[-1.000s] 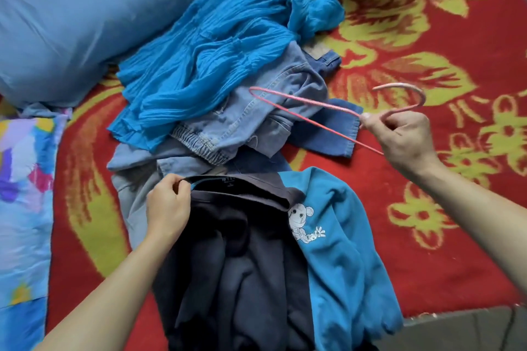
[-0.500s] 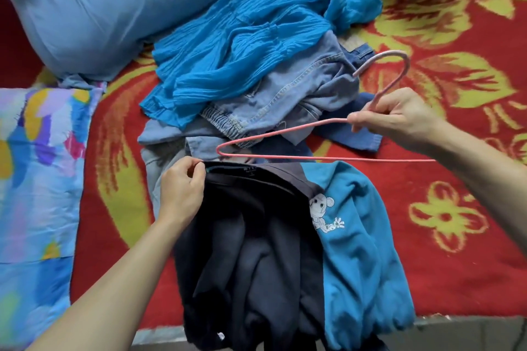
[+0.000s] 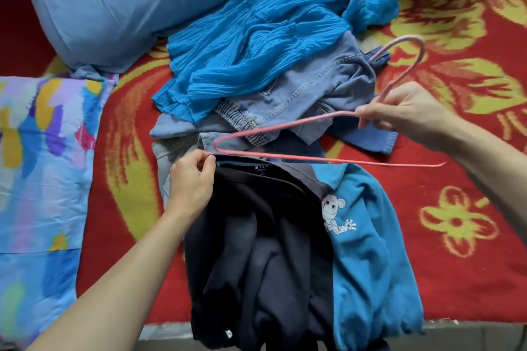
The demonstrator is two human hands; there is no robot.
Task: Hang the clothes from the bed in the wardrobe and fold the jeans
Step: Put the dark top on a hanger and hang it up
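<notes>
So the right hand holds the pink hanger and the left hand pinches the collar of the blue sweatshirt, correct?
Not quite. The head view shows the right hand holding the pink hanger, but the left hand pinches the collar of the black shirt, not the blue sweatshirt, which lies beside it.

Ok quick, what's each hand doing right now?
Left hand: pinching the collar of the dark navy T-shirt.
Right hand: gripping the thin pink wire hanger near its hook.

dark shirt (image 3: pixel 265 251) is draping over bed (image 3: pixel 456 293) edge | pink hanger (image 3: pixel 370 163) is hovering above its collar | jeans (image 3: pixel 322 85) are lying crumpled
</notes>
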